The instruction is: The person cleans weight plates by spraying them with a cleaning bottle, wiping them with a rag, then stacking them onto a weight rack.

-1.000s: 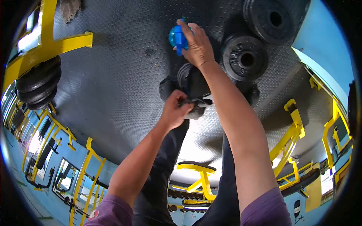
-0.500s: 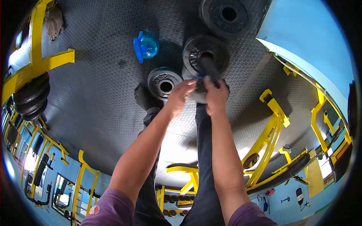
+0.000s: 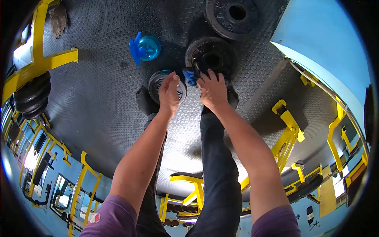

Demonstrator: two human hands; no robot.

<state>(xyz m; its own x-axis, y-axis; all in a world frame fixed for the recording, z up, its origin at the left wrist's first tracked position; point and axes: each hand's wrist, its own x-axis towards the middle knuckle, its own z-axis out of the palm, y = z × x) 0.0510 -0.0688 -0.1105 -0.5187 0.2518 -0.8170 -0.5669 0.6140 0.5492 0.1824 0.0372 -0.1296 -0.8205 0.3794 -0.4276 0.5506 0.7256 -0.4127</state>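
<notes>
My right hand [image 3: 213, 90] reaches to the near rim of a dark weight plate [image 3: 227, 55] on the floor. Its fingers are spread, their tips on the plate. Beside the thumb, against the plate's near-left edge, is a crumpled blue cloth [image 3: 189, 77]. My left hand [image 3: 169, 94] hovers over a smaller weight plate [image 3: 155, 82] and hides much of it; the fingers are stretched out with nothing visible in them. A larger weight plate [image 3: 252, 21] lies farther off. Left of the plates is a clear blue bottle [image 3: 151, 48] with a blue lid.
Yellow gym frames stand at the left [image 3: 59, 60] and right [image 3: 290, 122]. Stacked dark plates [image 3: 32, 98] hang on the left frame. A brownish cloth [image 3: 58, 23] is at the far left. A light-blue wall panel [image 3: 319, 51] borders the right. My feet flank the smaller plate.
My hands were close together on a blurred dark object; now they are apart, the left over the smaller plate, the right on the middle plate. The blue cloth now shows clearly.
</notes>
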